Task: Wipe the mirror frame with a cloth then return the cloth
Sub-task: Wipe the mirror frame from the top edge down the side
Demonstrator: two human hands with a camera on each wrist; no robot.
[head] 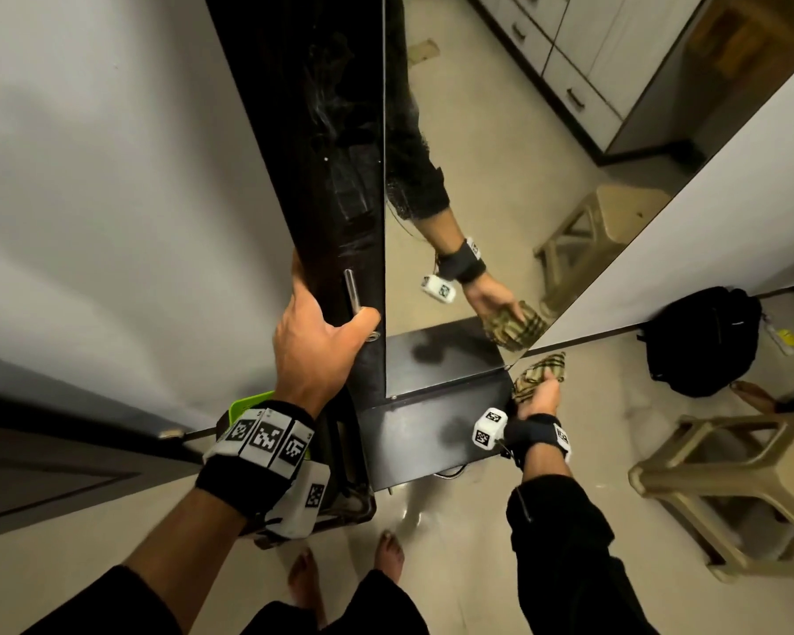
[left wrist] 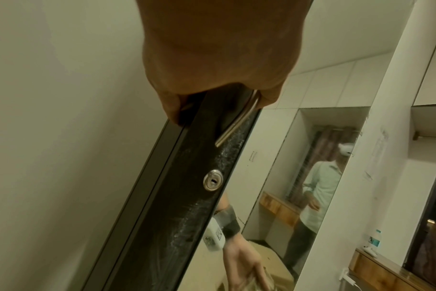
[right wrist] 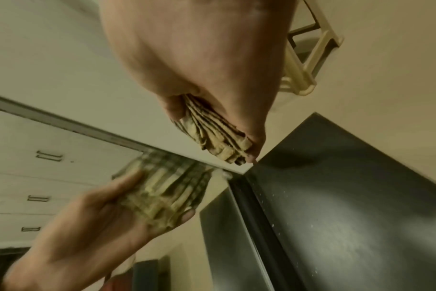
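The left grip (head: pixel 315 341) is reaching toward 12 o'clock, its fingers curling around an edge. The right grip (head: pixel 539 398), lower at 3 o'clock, is pinching something bunched.

The head camera looked steeply down from above at both forearms, the mirror frame (head: pixel 331 185) and the floor (head: pixel 477 533); the left wrist camera sat close behind the left hand (left wrist: pixel 212 59), facing along the frame's dark edge; the right wrist camera sat close behind the right hand (right wrist: pixel 199 59), facing the frame's lower corner; all three shared the frame.
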